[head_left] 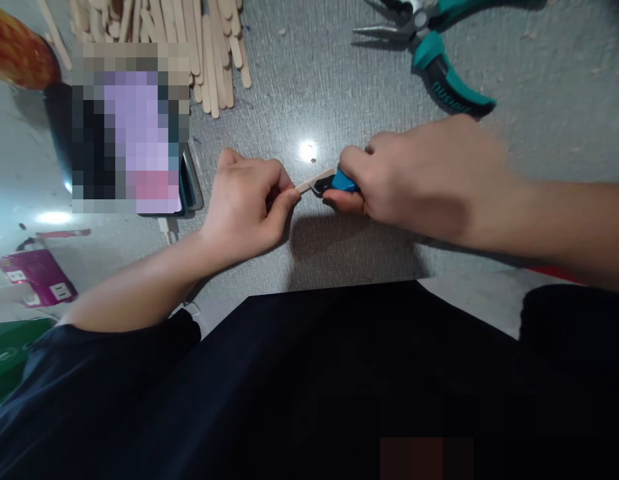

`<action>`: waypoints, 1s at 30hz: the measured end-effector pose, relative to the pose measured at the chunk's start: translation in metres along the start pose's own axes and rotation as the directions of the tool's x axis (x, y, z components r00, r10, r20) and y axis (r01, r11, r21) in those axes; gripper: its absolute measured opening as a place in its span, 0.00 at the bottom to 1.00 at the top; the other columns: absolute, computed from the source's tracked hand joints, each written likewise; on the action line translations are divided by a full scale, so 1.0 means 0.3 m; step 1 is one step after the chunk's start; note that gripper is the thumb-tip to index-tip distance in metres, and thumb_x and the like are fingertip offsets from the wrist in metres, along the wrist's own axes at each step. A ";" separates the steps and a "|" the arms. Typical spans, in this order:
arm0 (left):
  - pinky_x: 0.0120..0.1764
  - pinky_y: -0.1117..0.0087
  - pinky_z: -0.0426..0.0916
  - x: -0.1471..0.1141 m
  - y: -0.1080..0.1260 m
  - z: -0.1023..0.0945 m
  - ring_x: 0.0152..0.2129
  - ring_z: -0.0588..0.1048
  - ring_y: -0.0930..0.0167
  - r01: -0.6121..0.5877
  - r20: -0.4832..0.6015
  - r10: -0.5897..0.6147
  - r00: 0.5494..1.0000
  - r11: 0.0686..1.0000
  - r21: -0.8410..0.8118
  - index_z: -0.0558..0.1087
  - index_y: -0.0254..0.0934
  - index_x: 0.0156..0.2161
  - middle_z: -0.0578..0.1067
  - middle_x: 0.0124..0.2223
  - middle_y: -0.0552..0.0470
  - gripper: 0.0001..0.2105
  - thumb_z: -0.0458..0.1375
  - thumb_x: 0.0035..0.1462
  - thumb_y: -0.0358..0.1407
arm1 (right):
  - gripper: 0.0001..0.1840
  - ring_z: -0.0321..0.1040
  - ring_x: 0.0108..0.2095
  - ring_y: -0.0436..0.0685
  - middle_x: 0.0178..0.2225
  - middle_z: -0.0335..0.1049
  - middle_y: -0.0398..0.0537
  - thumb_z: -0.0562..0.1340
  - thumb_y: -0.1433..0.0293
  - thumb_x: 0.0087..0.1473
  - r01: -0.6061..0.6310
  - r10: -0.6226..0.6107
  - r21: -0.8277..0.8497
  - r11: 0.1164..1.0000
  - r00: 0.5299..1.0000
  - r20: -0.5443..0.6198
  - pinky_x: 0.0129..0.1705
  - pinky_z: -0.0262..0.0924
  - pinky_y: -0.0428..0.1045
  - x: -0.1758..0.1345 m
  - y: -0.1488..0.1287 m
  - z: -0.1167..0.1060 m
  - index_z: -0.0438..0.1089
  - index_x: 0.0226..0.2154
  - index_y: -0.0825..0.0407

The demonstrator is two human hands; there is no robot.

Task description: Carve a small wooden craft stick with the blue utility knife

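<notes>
Nearest to me is my own dark clothing [339,387], which fills the lower part of the view, and my two bare forearms reach out over it to the grey counter [339,87]. My left hand [249,200] is clenched, and between thumb and fingers it pinches a thin wooden stick [304,187]; only a short pale end of the stick shows, pointing to the right. My right hand [414,177] is closed around a small cutter with a blue and black body [336,182], and the front of the cutter touches the free end of the stick. Both hands are close together, just above the counter, near a bright spot of reflected light. Further away, at the top left, lies a pile of the same wooden sticks [189,40]. At the top right rest pliers with teal and black handles [439,60], well apart from my hands. To the left I see a blurred patch, a magenta package [36,275] and something green [12,353] at the edge.
</notes>
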State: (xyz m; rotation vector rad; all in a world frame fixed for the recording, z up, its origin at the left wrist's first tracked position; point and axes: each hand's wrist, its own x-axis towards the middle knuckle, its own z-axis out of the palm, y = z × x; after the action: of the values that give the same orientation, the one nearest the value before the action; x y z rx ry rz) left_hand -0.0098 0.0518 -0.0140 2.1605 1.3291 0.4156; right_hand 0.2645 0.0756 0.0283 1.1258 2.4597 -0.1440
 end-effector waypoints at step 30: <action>0.58 0.39 0.70 -0.008 -0.012 0.016 0.32 0.76 0.61 -0.031 -0.020 0.031 0.999 0.999 0.020 0.73 0.44 0.37 0.73 0.29 0.54 0.11 0.62 0.73 0.45 | 0.57 0.74 0.51 0.74 0.53 0.77 0.67 0.25 0.41 0.79 0.074 -0.074 -0.021 0.997 0.997 -0.028 0.39 0.55 0.60 0.013 -0.035 -0.004 0.80 0.57 0.56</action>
State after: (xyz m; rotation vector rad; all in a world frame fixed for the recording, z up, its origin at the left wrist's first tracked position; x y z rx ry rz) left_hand -0.0109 0.0494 -0.0200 2.2008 1.3173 0.4393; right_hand 0.2540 0.0717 0.0269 1.0359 2.5236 -0.1258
